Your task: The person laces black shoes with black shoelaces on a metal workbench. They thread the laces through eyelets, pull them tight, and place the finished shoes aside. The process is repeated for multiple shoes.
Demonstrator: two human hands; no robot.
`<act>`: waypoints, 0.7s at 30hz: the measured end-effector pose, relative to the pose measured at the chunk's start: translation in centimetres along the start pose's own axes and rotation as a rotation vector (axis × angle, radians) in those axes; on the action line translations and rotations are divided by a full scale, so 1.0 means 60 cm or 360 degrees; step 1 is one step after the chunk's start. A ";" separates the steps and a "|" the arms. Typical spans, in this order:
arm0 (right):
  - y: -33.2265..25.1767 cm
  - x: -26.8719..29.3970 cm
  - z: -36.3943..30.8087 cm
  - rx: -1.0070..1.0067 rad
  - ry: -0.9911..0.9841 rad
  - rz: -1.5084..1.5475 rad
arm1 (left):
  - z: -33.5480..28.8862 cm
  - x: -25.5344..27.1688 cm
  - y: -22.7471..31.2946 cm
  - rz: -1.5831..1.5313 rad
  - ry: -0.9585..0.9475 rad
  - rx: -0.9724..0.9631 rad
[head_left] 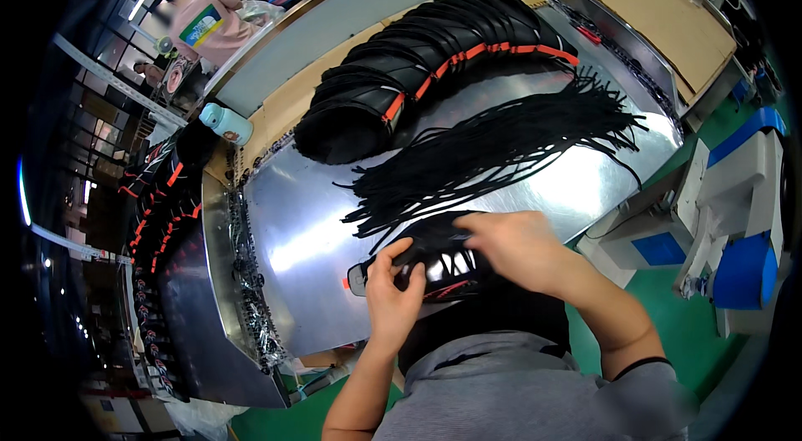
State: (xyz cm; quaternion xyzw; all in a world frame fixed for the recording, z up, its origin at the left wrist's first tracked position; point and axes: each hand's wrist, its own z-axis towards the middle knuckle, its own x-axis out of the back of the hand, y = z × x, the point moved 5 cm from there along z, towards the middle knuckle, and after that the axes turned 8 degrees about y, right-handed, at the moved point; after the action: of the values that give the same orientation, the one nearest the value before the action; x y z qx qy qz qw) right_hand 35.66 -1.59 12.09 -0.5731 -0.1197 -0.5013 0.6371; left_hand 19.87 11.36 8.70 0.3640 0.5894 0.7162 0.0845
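Observation:
A black shoe upper (451, 267) with red trim and lacing across its opening lies at the near edge of the metal table, in front of my body. My left hand (394, 289) grips its left end, thumb and forefinger curled over the edge. Over its right part is my right hand (515, 250), slightly blurred, with its fingers pinched together at the upper's far edge; what they hold is hidden. Just beyond lies a long bundle of black shoelaces (493, 149). Behind the laces, a curved row of nested black shoe uppers (434, 57) shows orange-red strips.
A light-blue bottle (225, 124) stands at the table's (292, 232) far left corner. More uppers (163, 207) hang or lie at the left. White-and-blue machine (735, 215) stands at the right. A cardboard-lined tray (643, 7) is far right. Other people (209, 19) sit beyond the partition.

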 end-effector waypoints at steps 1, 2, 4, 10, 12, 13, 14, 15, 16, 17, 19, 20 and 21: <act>0.014 0.007 -0.005 -0.0138 0.0144 0.0114 | 0.009 -0.003 -0.003 -0.0150 0.0030 0.0081; 0.031 0.004 -0.016 -0.0291 0.0281 0.0229 | 0.014 -0.008 -0.007 -0.0299 0.0048 0.0174; 0.061 -0.039 -0.035 -0.0406 0.0541 0.0429 | 0.016 -0.027 0.002 -0.0088 0.0152 0.0124; 0.050 -0.063 -0.038 -0.0097 0.0806 0.0113 | 0.027 -0.036 0.009 0.0172 0.0245 -0.0142; 0.049 -0.066 -0.036 -0.0154 0.0826 0.0032 | 0.028 -0.022 0.008 -0.0550 -0.0073 0.0315; 0.052 -0.067 -0.035 -0.0185 0.0836 0.0028 | 0.027 -0.010 0.018 -0.0806 -0.0240 0.0478; 0.055 -0.069 -0.035 -0.0212 0.0842 0.0023 | 0.026 0.010 0.017 -0.0979 -0.0304 0.0498; 0.056 -0.071 -0.033 -0.0225 0.0836 0.0010 | 0.028 0.031 0.021 -0.1217 -0.0412 0.0440; 0.056 -0.075 -0.029 -0.0236 0.0824 -0.0009 | 0.031 0.048 0.025 -0.1461 -0.0520 0.0382; 0.057 -0.078 -0.028 -0.0248 0.0812 -0.0026 | 0.036 0.055 0.024 -0.1471 -0.0581 0.0355; 0.061 -0.083 -0.025 -0.0278 0.0774 0.0008 | 0.033 0.050 0.010 -0.0913 -0.0398 0.0383; 0.062 -0.084 -0.022 -0.0286 0.0754 0.0023 | 0.030 0.047 0.005 -0.0640 -0.0300 0.0389; 0.066 -0.081 -0.018 -0.0292 0.0784 0.0153 | 0.025 0.050 0.011 -0.0161 -0.0133 0.0115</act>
State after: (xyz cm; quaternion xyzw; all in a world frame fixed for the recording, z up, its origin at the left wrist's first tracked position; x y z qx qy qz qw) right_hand 35.99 -0.71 5.81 -0.4942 0.1123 -0.6036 0.6155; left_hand 18.84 14.01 10.61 0.3662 0.6284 0.6735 0.1320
